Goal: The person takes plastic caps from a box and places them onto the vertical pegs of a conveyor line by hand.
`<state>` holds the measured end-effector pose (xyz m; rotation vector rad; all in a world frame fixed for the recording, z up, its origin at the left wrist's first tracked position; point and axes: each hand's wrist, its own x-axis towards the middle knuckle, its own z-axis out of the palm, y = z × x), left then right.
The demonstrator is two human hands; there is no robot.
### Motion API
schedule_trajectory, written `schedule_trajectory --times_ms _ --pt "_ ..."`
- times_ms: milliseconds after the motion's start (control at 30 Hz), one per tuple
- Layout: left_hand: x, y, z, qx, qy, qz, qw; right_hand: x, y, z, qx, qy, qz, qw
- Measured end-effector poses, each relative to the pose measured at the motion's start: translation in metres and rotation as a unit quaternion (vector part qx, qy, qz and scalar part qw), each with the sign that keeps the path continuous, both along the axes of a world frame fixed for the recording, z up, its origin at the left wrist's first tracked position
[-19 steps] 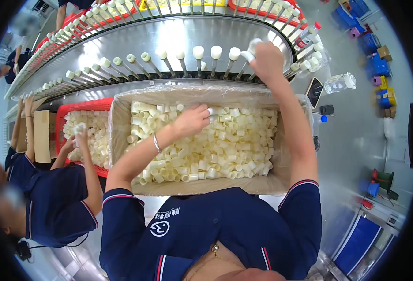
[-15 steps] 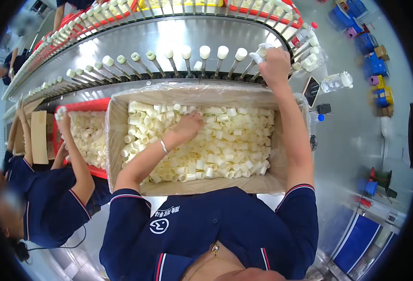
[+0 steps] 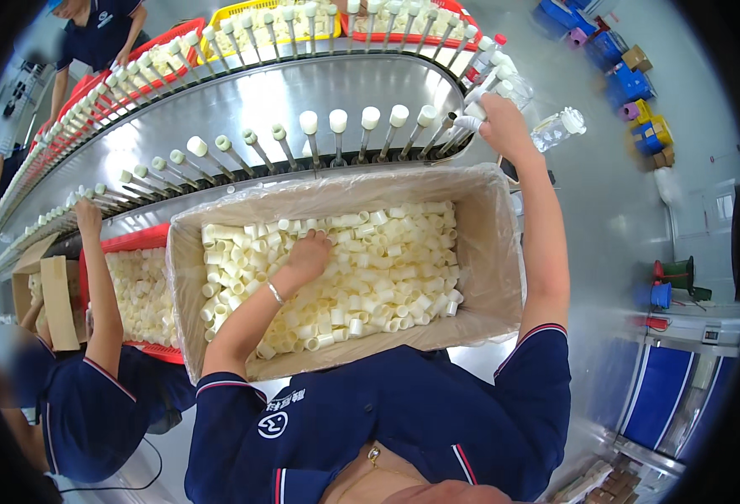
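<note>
Bright, glary, fisheye-warped, blurred left edge

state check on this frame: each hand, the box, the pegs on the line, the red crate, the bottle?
left hand: palm down in the caps, fingers buried; grip hidden
right hand: stretched to the line, fingers on a white cap at a peg
box: open, plastic-lined, partly full of loose cream caps
pegs: tilted, most capped
red crate: open, holding caps
bottle: clear, on its side
</note>
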<state>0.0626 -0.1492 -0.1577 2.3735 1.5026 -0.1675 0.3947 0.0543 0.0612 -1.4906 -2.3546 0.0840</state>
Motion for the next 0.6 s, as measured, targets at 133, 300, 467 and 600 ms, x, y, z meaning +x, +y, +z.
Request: schedule_trajectory --times_ms 133,300,467,600 --pt "-0.002 0.001 0.009 -0.027 0.025 -0.021 0.999 0.015 0.032 -0.017 0.066 -0.154 0.099 0.981" --pt "0.000 0.001 0.005 -0.033 0.020 -0.005 0.999 0.016 0.057 -0.034 -0.052 -0.333 0.029 0.941" --pt "-0.001 0.001 -0.005 -0.003 -0.014 -0.012 1.000 0.062 0.048 -0.021 0.057 -0.222 0.020 0.973" --pt "-0.002 -0.003 -0.012 0.027 -0.039 -0.002 0.999 0.127 0.015 -0.053 0.115 0.207 -0.251 0.939"
